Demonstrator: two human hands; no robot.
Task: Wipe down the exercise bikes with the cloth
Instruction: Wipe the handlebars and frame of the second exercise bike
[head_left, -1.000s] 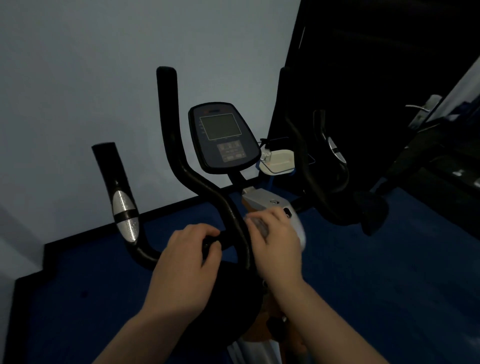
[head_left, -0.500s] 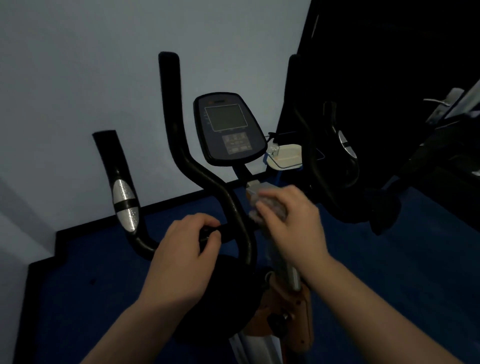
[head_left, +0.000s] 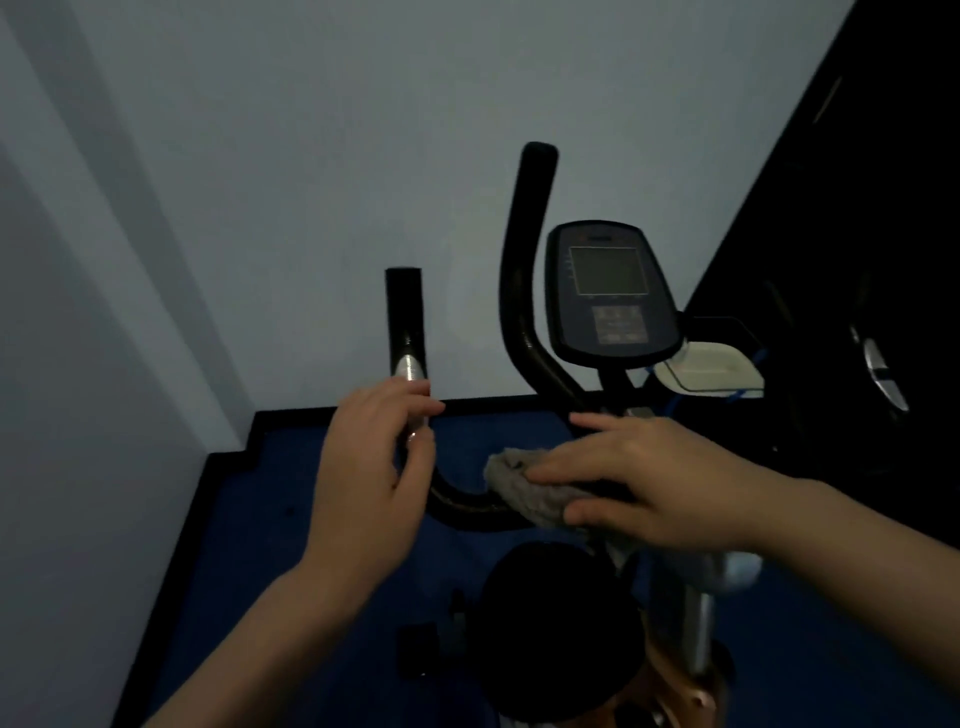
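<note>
An exercise bike with black curved handlebars (head_left: 522, 291) and a dark console (head_left: 610, 293) stands in front of me. My right hand (head_left: 654, 483) presses a grey cloth (head_left: 524, 486) onto the low horizontal part of the left handlebar. My left hand (head_left: 374, 467) curls around the upright left grip (head_left: 405, 322) at its silver sensor band. The black saddle (head_left: 556, 618) lies below both hands.
A pale wall rises close behind the bike, with a black skirting along the blue floor (head_left: 291, 545). A white object (head_left: 709, 369) sits behind the console. More dark equipment (head_left: 883, 374) fills the right side.
My left hand slid from the centre bar out to the left grip. My right hand carried the cloth from the stem onto the left handlebar. My view swung left.
</note>
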